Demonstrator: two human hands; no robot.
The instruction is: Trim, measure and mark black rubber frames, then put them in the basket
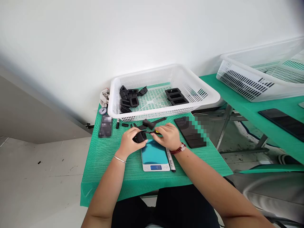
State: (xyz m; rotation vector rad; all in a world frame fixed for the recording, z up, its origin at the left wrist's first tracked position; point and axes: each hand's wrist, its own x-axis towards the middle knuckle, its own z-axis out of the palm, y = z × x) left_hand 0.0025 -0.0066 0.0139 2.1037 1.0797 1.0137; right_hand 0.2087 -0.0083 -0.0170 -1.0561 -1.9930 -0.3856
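My left hand (pixel 130 142) is closed around a black molded plastic part (pixel 140 136), held above the far left edge of the scale. Closed as well, my right hand (pixel 169 136) grips a slim cutter knife (pixel 156 131) with a bit of yellow showing; most of its handle is hidden by the fingers. Its dark thin end reaches to the black part's upper edge. Below the hands lies a digital scale (pixel 155 152) with a shiny teal plate and a display that reads about 0.0. A white marker (pixel 171 161) rests along the scale's right side.
A white plastic basket (pixel 163 111) behind my hands contains several black parts (pixel 177 97). Black scraps (pixel 149 124) lie before it. A dark phone (pixel 191 132) is at the right, a dark pixelated item (pixel 105 126) at the left. Another basket (pixel 247 83) stands on the neighboring table.
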